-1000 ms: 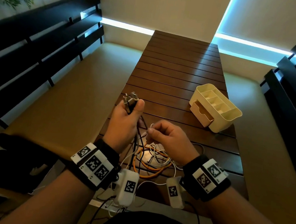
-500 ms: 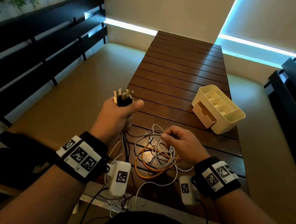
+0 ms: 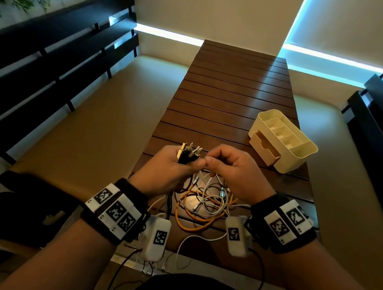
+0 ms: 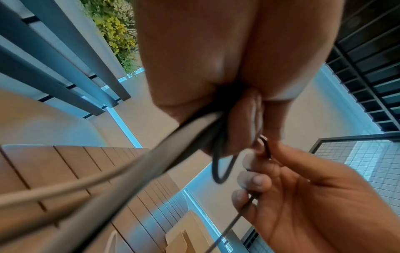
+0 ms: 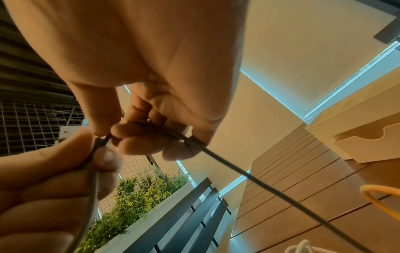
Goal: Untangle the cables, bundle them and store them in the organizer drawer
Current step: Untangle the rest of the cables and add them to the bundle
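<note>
Pulling one dark strand out of the mess

My left hand (image 3: 167, 166) fists a bunch of plugs (image 3: 188, 152) mid-frame, right hand (image 3: 235, 170) fingers (image 5: 138, 137) pinching a thin dark cable (image 5: 249, 172) right beside it. I'd feed it slowly, no yanking. The tangle (image 3: 203, 202) sits on the tabletop (image 3: 233, 97) just below both hands, the organizer (image 3: 289, 152) with its drawer (image 3: 264, 150) off right.

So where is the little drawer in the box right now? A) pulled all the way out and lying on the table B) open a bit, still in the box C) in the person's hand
B: the drawer sticks out partway from the front of the box.
</note>
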Demonstrator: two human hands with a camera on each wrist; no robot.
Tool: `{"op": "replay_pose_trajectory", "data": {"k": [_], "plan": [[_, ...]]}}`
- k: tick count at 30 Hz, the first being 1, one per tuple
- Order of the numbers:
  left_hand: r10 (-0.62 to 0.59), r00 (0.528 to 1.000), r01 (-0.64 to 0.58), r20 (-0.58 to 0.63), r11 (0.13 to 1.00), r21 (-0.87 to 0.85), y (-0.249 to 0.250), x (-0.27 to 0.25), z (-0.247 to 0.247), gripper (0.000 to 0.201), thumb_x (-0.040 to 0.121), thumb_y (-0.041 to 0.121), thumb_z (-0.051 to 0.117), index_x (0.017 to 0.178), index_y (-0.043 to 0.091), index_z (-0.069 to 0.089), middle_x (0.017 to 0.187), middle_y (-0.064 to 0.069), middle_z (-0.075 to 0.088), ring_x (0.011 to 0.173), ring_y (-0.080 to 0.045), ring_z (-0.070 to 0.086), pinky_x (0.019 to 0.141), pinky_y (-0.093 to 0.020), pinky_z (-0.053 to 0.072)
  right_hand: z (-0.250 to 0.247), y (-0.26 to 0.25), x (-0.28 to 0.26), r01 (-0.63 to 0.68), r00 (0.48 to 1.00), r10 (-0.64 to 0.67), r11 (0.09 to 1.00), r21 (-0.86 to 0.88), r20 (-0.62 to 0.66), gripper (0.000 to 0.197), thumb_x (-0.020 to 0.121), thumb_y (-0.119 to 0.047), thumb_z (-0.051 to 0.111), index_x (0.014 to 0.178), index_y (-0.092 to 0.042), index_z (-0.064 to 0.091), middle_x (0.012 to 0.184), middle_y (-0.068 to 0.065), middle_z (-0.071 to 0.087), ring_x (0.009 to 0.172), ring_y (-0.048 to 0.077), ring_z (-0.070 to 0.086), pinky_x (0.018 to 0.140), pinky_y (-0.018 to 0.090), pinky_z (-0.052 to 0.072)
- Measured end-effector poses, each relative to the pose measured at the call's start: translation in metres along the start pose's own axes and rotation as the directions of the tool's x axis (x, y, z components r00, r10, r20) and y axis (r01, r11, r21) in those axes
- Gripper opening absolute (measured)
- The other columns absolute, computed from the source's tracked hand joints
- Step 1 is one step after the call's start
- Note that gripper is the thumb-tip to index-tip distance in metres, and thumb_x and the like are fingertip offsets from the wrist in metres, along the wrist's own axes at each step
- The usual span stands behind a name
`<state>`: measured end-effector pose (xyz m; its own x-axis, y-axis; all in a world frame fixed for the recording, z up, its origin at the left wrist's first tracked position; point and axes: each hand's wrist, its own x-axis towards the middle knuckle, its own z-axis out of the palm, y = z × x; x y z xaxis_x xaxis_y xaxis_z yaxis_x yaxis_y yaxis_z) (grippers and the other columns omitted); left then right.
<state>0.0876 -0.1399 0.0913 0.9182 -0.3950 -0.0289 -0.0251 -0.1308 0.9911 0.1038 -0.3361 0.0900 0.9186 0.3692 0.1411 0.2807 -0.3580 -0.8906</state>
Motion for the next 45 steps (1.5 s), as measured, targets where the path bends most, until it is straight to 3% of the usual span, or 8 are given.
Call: {"op": "replay_pose_trajectory", "data": {"k": [7, 14, 18, 22, 26, 32, 39, 45], "plan": [[-0.022, 0.961, -0.027, -0.274, 0.985, -0.173, 0.005, -0.004, -0.022, 0.026, 0.099, 0.016, 0.056, 0.074, 0.016, 0.046, 0.048, 0.008, 0.035, 0.04, -0.009, 0.029, 0.044, -0.024, 0.029, -0.011, 0.021, -0.005, -0.131, 0.989, 0.133, 0.991, 0.03, -0.071, 0.012, 0.098, -0.023, 0.059, 0.089, -0.021, 0.067, 0.073, -0.008, 0.063, 0.069, 0.01, 0.06, 0.074, 0.033, 0.052], [-0.027, 0.889, 0.179, -0.458, 0.94, 0.291, 0.01, 0.005, -0.019, 0.013, 0.094, 0.019, 0.066, 0.09, 0.006, 0.066, 0.074, -0.003, 0.058, 0.067, -0.016, 0.051, 0.059, -0.03, 0.04, -0.016, 0.013, 0.0, -0.095, 0.995, 0.093, 0.963, -0.251, -0.021, 0.011, 0.096, -0.027, 0.061, 0.086, -0.027, 0.067, 0.078, -0.005, 0.065, 0.07, 0.01, 0.058, 0.068, 0.024, 0.048], [0.065, 0.949, 0.053, -0.31, 0.931, 0.36, 0.019, 0.005, 0.0, 0.009, 0.092, 0.018, 0.068, 0.085, 0.021, 0.063, 0.071, 0.009, 0.056, 0.058, 0.002, 0.049, 0.056, -0.017, 0.038, -0.012, 0.005, 0.005, -0.054, 0.989, 0.099, 0.934, -0.353, 0.112, 0.013, 0.096, -0.031, 0.061, 0.089, -0.023, 0.067, 0.076, -0.004, 0.064, 0.067, 0.01, 0.058, 0.062, 0.023, 0.047], [0.047, 0.988, 0.018, -0.149, 0.912, 0.409, 0.02, 0.005, 0.004, 0.019, 0.093, 0.026, 0.067, 0.077, 0.018, 0.062, 0.062, 0.007, 0.053, 0.05, 0.0, 0.045, 0.052, -0.017, 0.036, -0.012, -0.005, 0.006, 0.035, 0.994, -0.002, 0.955, -0.295, 0.111, 0.01, 0.095, -0.028, 0.063, 0.089, -0.021, 0.067, 0.075, -0.003, 0.063, 0.066, 0.013, 0.057, 0.06, 0.025, 0.047], [0.052, 0.981, 0.035, -0.187, 0.901, 0.432, 0.021, 0.001, -0.002, 0.025, 0.092, 0.026, 0.068, 0.072, 0.013, 0.06, 0.054, 0.01, 0.049, 0.046, -0.002, 0.041, 0.053, -0.023, 0.034, -0.013, -0.001, 0.002, 0.008, 0.996, 0.013, 0.97, -0.245, 0.087, 0.007, 0.096, -0.027, 0.061, 0.091, -0.029, 0.066, 0.079, -0.003, 0.066, 0.071, 0.016, 0.061, 0.065, 0.027, 0.051], [-0.084, 0.904, 0.145, -0.42, 0.983, 0.115, 0.013, -0.005, -0.019, 0.017, 0.091, 0.019, 0.069, 0.076, 0.016, 0.063, 0.051, 0.013, 0.05, 0.049, -0.007, 0.042, 0.053, -0.027, 0.035, -0.018, 0.018, -0.005, -0.159, 0.986, 0.154, 0.985, -0.072, -0.07, 0.014, 0.097, -0.023, 0.06, 0.085, -0.027, 0.066, 0.069, -0.013, 0.062, 0.064, 0.004, 0.057, 0.068, 0.029, 0.05], [-0.044, 0.955, 0.159, -0.294, 0.912, 0.378, 0.007, 0.0, 0.0, 0.015, 0.093, 0.018, 0.067, 0.08, 0.013, 0.062, 0.064, 0.003, 0.053, 0.056, -0.012, 0.046, 0.056, -0.032, 0.04, -0.003, -0.005, 0.014, -0.066, 0.983, 0.124, 0.926, -0.372, 0.136, 0.011, 0.097, -0.03, 0.06, 0.088, -0.026, 0.065, 0.08, -0.008, 0.063, 0.069, 0.004, 0.057, 0.063, 0.017, 0.042], [0.019, 0.982, 0.071, -0.186, 0.883, 0.464, 0.011, 0.0, -0.003, 0.032, 0.091, 0.025, 0.07, 0.065, 0.022, 0.052, 0.058, 0.008, 0.049, 0.051, -0.005, 0.04, 0.055, -0.026, 0.033, -0.001, -0.006, 0.012, -0.031, 0.993, 0.064, 0.956, -0.292, 0.104, 0.011, 0.095, -0.027, 0.063, 0.094, -0.018, 0.07, 0.078, -0.005, 0.064, 0.063, 0.002, 0.055, 0.059, 0.012, 0.044]]}}
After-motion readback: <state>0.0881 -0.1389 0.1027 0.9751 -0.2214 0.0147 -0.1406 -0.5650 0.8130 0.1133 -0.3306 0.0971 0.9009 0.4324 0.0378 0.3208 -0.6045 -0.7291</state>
